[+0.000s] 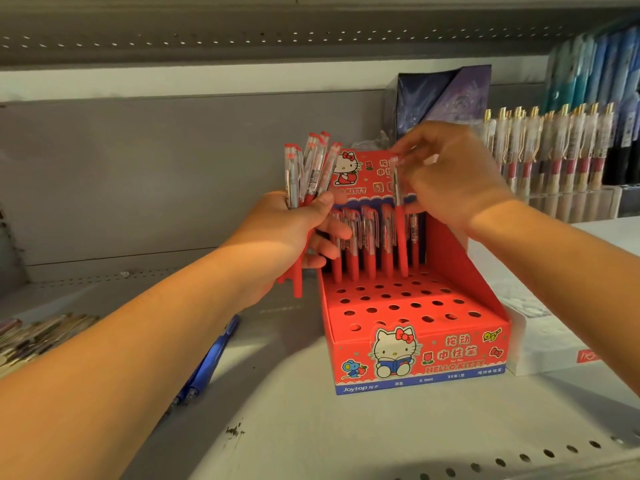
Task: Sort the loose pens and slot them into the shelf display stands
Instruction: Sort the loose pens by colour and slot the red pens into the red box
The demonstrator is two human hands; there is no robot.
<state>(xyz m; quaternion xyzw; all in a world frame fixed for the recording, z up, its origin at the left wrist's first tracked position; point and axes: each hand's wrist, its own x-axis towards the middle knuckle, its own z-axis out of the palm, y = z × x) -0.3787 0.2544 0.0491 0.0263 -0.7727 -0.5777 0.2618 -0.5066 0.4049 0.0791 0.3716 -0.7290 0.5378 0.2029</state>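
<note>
A red Hello Kitty display stand [419, 355] sits on the shelf, its stepped top full of round holes. Several red pens [369, 244] stand in its back row. My left hand [298, 233] grips a bundle of red pens [310, 171] upright, just left of the stand. My right hand [453, 174] pinches the top of a single red pen [400, 230] whose tip sits at a hole in the back rows.
Two blue pens [211, 355] lie on the shelf under my left forearm. A pile of mixed pens [38, 334] lies at the far left. A clear stand of gold-clipped pens [554, 150] is at the right, a white box [540, 344] beside the red stand.
</note>
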